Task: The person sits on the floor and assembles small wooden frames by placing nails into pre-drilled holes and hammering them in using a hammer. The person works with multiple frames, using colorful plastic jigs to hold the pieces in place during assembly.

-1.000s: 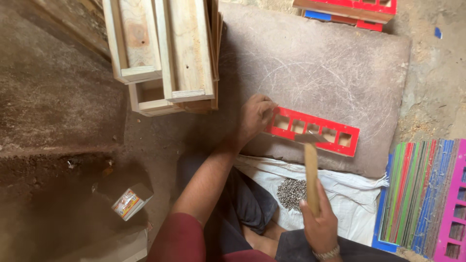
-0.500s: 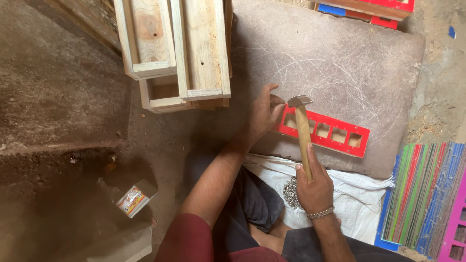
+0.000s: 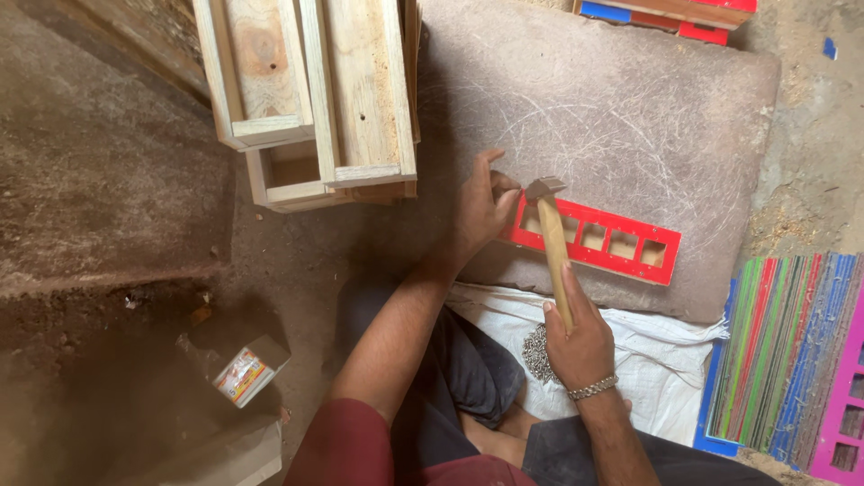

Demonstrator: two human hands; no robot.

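Observation:
A red wooden strip with several square cut-outs point(image 3: 605, 240) lies on a worn grey-brown slab point(image 3: 630, 108). My left hand point(image 3: 481, 211) rests at the strip's left end, fingers pinched together there; what they pinch is too small to see. My right hand point(image 3: 580, 346) grips the wooden handle of a hammer point(image 3: 551, 243), whose metal head hovers at the strip's left end, right beside my left fingers.
Stacked pale wooden frames point(image 3: 315, 99) stand at the upper left. A pile of small nails point(image 3: 537, 353) lies on a white sack point(image 3: 666, 360) by my legs. Coloured boards point(image 3: 783, 351) stack at the right. A small box point(image 3: 243, 373) sits on the dirt floor.
My right hand swung the hammer from low beside the nails up and forward, bringing its head down to the strip's left end. My left hand stays at that end.

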